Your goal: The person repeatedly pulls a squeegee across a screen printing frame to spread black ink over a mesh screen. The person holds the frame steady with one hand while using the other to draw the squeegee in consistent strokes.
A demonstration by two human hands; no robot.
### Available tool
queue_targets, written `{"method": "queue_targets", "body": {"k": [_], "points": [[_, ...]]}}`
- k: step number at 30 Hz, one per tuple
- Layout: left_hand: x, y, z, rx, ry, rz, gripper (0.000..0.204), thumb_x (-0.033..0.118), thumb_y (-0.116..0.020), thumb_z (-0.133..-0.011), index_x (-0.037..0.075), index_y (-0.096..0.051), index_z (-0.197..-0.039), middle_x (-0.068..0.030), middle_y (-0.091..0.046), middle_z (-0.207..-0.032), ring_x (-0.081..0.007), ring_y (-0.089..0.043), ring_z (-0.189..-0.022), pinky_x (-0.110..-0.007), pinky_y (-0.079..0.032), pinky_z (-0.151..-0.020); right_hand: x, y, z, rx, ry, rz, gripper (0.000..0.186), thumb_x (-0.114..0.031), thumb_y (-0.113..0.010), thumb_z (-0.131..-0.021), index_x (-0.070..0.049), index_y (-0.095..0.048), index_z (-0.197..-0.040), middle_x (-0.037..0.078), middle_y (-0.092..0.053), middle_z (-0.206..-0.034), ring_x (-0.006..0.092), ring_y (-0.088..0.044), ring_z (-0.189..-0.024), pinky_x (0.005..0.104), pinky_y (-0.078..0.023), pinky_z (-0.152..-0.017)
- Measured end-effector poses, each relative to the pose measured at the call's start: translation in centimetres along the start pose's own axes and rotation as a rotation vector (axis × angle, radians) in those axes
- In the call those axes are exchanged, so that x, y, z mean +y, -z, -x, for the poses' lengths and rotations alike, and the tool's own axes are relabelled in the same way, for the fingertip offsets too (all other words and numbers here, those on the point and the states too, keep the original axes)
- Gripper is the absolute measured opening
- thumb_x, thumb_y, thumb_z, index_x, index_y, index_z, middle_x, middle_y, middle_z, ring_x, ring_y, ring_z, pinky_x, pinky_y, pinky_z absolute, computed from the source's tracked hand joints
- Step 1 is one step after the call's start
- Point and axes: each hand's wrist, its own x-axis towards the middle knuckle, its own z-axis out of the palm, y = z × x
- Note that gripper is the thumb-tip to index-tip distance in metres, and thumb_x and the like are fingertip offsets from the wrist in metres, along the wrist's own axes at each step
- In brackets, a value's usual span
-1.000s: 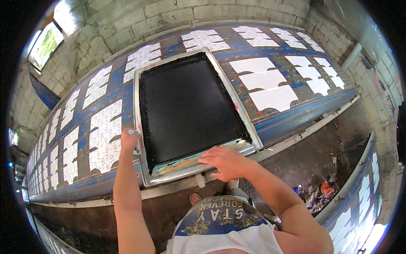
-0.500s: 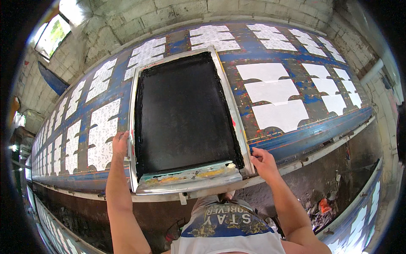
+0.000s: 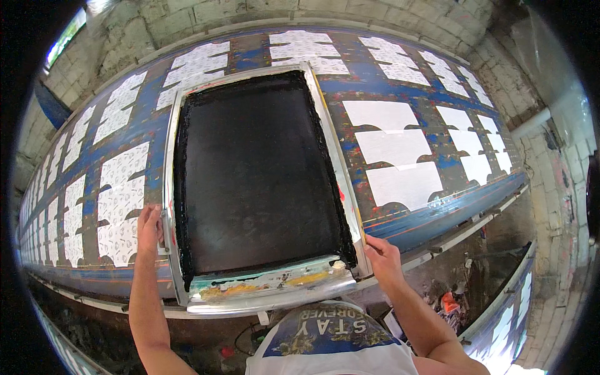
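There, both hands were clamped on the black-inked screen frame (image 3: 262,169), left hand (image 3: 150,228) on its left rail, right hand (image 3: 382,259) at its near right corner, the frame lying across the tabletop (image 3: 412,81) between printed sheets (image 3: 122,194) and blank sheets (image 3: 400,150) awaiting ink.

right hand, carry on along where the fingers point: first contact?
The right hand already grips the printing screen frame at its near right corner. Past that metal rail, it would likely meet the black inked mesh, though depth is unclear.
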Motion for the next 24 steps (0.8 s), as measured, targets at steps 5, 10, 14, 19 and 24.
{"method": "queue_targets", "body": {"k": [5,10,14,19,24], "points": [[0.8,0.1,-0.4,0.024,0.038,-0.022,0.027,0.037,-0.069,-0.11,0.01,-0.068,-0.112,0.0059,-0.048,-0.068,-0.0067,-0.039,-0.048,-0.027,-0.03,-0.041,-2.4,1.6,1.4,0.019,0.04,-0.186,0.034,-0.012,-0.076,-0.103,0.001,-0.077,-0.135,0.012,-0.077,-0.112,0.0135,-0.069,-0.091,0.0302,-0.056,-0.084],[3.8,-1.7,0.5,0.076,0.11,0.007,0.031,0.042,-0.067,-0.11,0.012,-0.069,-0.111,0.0063,-0.046,-0.066,-0.007,-0.037,-0.047,-0.028,-0.03,-0.042,-3.4,3.7,0.9,0.063,0.188,-0.178,0.032,-0.012,-0.078,-0.102,-0.001,-0.078,-0.132,0.01,-0.076,-0.11,0.0121,-0.068,-0.088,0.0316,-0.057,-0.08],[6.8,-6.5,1.5,0.018,0.079,0.105,0.032,0.043,-0.066,-0.11,0.011,-0.069,-0.11,0.0055,-0.045,-0.065,-0.006,-0.037,-0.047,-0.027,-0.027,-0.043,-2.5,7.8,-2.0,0.097,0.181,-0.1,0.032,-0.013,-0.081,-0.101,0.001,-0.078,-0.129,0.01,-0.076,-0.108,0.0131,-0.067,-0.088,0.0324,-0.057,-0.078],[9.8,-16.0,3.7,-0.019,0.029,0.167,0.028,0.039,-0.067,-0.11,0.011,-0.069,-0.112,0.0048,-0.047,-0.068,-0.0053,-0.038,-0.048,-0.026,-0.029,-0.043,-0.4,15.3,-6.0,0.128,0.133,-0.026,0.031,-0.014,-0.079,-0.101,0.005,-0.077,-0.125,0.011,-0.079,-0.103,0.014,-0.07,-0.087,0.0333,-0.058,-0.079],[11.5,-26.8,6.3,0.039,0.04,0.084,0.029,0.039,-0.067,-0.11,0.011,-0.071,-0.118,0.0035,-0.051,-0.072,-0.0051,-0.041,-0.051,-0.025,-0.032,-0.043,4.2,23.8,-10.4,0.18,0.066,0.011,0.032,-0.013,-0.078,-0.1,0.005,-0.077,-0.125,0.012,-0.08,-0.097,0.0142,-0.072,-0.087,0.0335,-0.059,-0.08]]}}
